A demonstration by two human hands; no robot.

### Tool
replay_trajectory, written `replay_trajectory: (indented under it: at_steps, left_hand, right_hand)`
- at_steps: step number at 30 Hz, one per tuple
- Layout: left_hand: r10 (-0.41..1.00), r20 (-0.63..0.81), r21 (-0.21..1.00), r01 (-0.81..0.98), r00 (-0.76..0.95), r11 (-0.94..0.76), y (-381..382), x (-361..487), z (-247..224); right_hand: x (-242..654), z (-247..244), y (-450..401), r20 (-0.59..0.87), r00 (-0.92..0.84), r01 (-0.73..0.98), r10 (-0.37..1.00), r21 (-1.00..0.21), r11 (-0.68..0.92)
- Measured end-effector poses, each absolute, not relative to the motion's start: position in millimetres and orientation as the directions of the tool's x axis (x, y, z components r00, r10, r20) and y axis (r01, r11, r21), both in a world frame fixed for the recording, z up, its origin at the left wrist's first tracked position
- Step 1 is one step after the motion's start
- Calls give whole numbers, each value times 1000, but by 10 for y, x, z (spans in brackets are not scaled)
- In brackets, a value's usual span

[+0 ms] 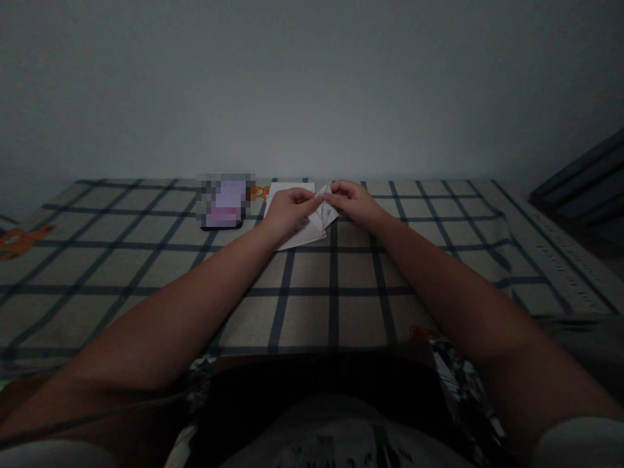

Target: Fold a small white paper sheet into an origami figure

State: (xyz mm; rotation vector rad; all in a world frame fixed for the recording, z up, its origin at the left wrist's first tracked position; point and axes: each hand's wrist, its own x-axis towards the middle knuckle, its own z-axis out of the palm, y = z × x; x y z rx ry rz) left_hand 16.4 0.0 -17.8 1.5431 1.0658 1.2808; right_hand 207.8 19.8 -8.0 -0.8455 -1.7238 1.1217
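A small piece of folded white paper (pixel 319 217), with creases and some dark print, is pinched between my two hands near the middle of the table. My left hand (pixel 288 209) grips its left side, thumb and fingers closed at the upper edge. From the right, my right hand (pixel 355 201) pinches the same paper near its pointed top, fingers curled. Under the folded piece and my left hand lie flat white paper sheets (pixel 301 242), partly covered. The fingertips meet closely, so the exact fold between them is hard to see.
A phone (pixel 225 205) with a lit, blurred screen stands or lies left of the sheets. The table wears a checked cloth (pixel 307 312) with orange bear prints. A plain wall (pixel 312 84) rises behind it. Dark slatted material (pixel 585 182) is at the right.
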Motion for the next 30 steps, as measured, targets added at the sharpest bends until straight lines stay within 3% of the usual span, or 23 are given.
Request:
replay_trajectory:
  at_steps: [7,16,22,30]
  left_hand:
    - [938,306,906,253,162,-339,-28,156,-150]
    - [955,226,971,27,192,-236,41,176,-242]
    - [940,305,942,98,150,-322,-31,179,-146]
    - [946,300,932,176,122,-319,-20,173,-138]
  right_hand:
    - [2114,-40,161,366,-386,177,847,-871,458]
    - [2123,-49,187,354,-368,164,860,-885,435]
    - [2109,-22,174,275,-328,116,904,-938,328]
    - [2112,-65,221,289,-313,132,905,-930,343]
